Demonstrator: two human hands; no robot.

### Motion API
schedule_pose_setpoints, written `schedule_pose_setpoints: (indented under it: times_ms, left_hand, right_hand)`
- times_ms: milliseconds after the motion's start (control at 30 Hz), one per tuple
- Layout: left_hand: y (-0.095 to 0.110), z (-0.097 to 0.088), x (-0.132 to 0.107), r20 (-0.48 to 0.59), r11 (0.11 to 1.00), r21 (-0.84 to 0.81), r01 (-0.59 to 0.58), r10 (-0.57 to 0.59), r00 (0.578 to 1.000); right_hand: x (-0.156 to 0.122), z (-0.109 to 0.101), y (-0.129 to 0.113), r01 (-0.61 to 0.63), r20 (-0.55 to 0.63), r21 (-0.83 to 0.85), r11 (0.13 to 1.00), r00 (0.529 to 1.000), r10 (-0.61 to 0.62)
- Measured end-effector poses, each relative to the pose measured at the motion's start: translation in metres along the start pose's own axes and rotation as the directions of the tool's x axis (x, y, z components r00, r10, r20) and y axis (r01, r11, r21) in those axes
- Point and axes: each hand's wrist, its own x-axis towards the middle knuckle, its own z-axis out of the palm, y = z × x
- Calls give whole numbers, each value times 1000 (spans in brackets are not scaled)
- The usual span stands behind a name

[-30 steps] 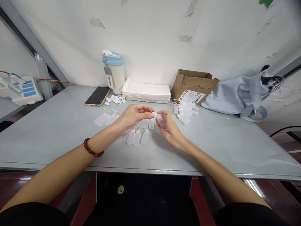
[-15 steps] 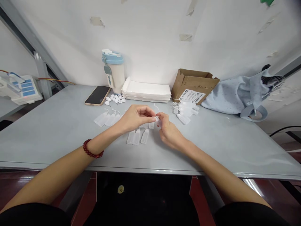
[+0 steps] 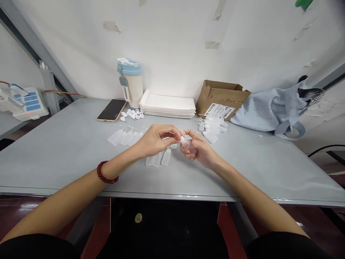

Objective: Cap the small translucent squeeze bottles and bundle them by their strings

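Over the middle of the grey table my two hands meet. My right hand is closed round a small translucent squeeze bottle. My left hand pinches a small white cap at the bottle's neck. Just under my hands lie three similar bottles side by side. A row of capped bottles with bent spouts lies to the left. Loose white caps sit beyond them, and a heap of uncapped bottles lies to the right.
At the back stand a black phone, a cream tumbler with a blue lid, a stack of white sheets, an open cardboard box and a pale blue cloth bag. A white device with blue buttons sits far left.
Both hands have sunk slightly toward the table and stayed together. The right hand has turned so the bottle lies deeper in its fingers, while the left fingers keep working at the bottle's neck.
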Motion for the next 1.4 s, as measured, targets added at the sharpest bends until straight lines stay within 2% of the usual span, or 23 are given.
schedule_pose_setpoints:
  times_ms: [67, 167, 333, 467, 533, 700, 833, 967, 1067, 1233, 1400]
  left_hand:
    - [0, -1, 0, 6, 1000, 2, -7, 7, 1000]
    - [-1, -4, 1, 23, 1000, 6, 16, -16, 1000]
    - [0, -8, 3, 54, 986, -71, 148, -144, 988]
    - [2, -9, 4, 13, 968, 22, 251, -252, 968]
    - [3, -9, 4, 29, 955, 75, 288, -290, 956]
    - [4, -6, 2, 62, 948, 74, 310, -315, 947]
    - [4, -3, 1, 75, 960, 86, 266, -273, 959]
    - [0, -1, -1, 49, 983, 154, 97, -106, 993]
    - [-4, -2, -1, 32, 986, 152, 64, -70, 997]
    - [-1, -4, 2, 49, 982, 48, 181, -183, 982]
    - [2, -2, 4, 1, 915, 0, 403, -403, 915]
  right_hand:
    - [1, -1, -2, -38, 22, 77, 996, 999, 37]
    - [2, -1, -1, -38, 45, 83, 996, 998, 34]
    - [2, 1, 1, 11, 40, 28, 1000, 999, -12]
    - [3, 1, 3, 63, 5, -30, 998, 998, -63]
    - [3, 2, 2, 76, -18, -67, 995, 997, -77]
    - [2, 7, 5, 131, -89, -233, 964, 984, -155]
    - [3, 7, 12, 182, -141, -344, 921, 960, -242]
    - [6, 4, 16, 158, -192, -377, 912, 951, -244]
    - [7, 3, 16, 146, -199, -379, 914, 952, -234]
    - [8, 5, 14, 156, -198, -390, 908, 948, -248]
    - [9, 3, 14, 164, -203, -412, 896, 942, -266]
